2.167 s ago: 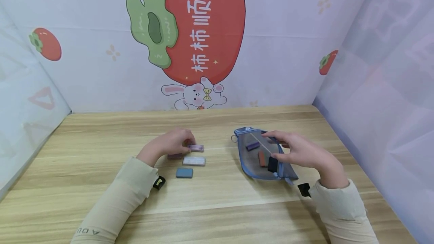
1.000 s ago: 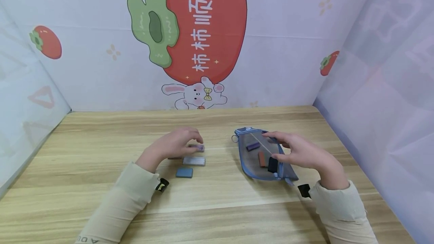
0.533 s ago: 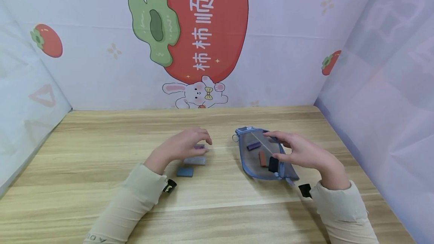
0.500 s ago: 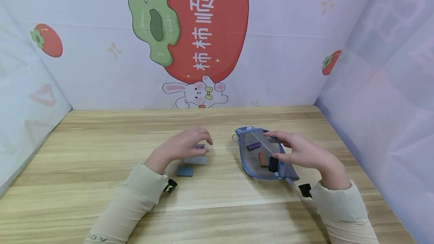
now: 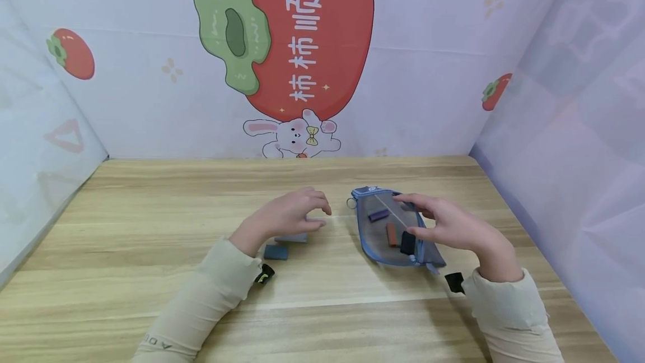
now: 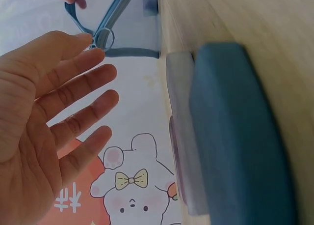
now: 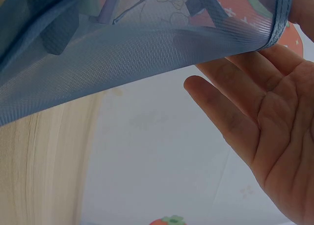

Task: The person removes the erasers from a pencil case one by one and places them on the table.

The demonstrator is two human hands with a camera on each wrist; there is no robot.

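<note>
My left hand hovers above the table, left of the mesh pouch, fingers loosely spread and nothing held in the left wrist view. Below it lie a small blue block and a pale block, partly covered by the hand. The left wrist view adds a thin pinkish block behind the pale one. My right hand holds the blue-edged mesh pouch by its right-hand edge; some fingers are hidden behind the mesh. Inside show a purple bar, an orange bar and a black block.
The wooden table ends at a printed backdrop with a large persimmon and a rabbit. Pale side sheets stand left and right. A metal ring hangs at the pouch's far left corner. Black wrist mounts sit beside both cuffs.
My left hand has moved right, away from above the small blocks toward the pouch, and now hides the purple-pink one in the head view. The right hand and pouch stay put.
</note>
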